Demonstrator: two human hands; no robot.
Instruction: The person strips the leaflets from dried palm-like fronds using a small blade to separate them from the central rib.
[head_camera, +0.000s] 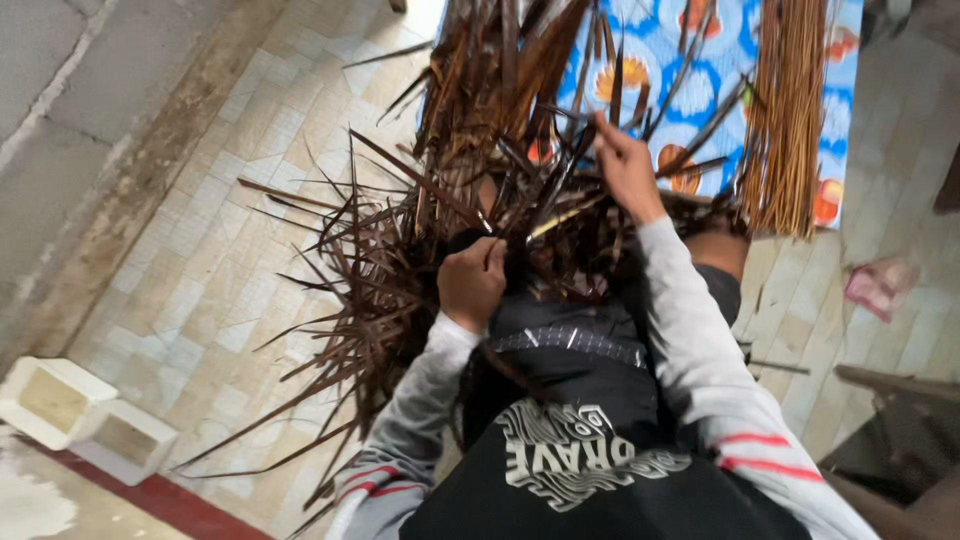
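Grip matters: your left hand (472, 282) fists the dry brown strips (400, 270); your right hand (625, 165) pinches one beyond it, so draw it steadily.

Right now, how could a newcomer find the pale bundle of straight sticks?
Start at the blue patterned mat spread on the tiled floor. The pale bundle of straight sticks lies along its right side, beyond the right hand. Unlike the dark brown leaf strips, it is golden, thin and even.
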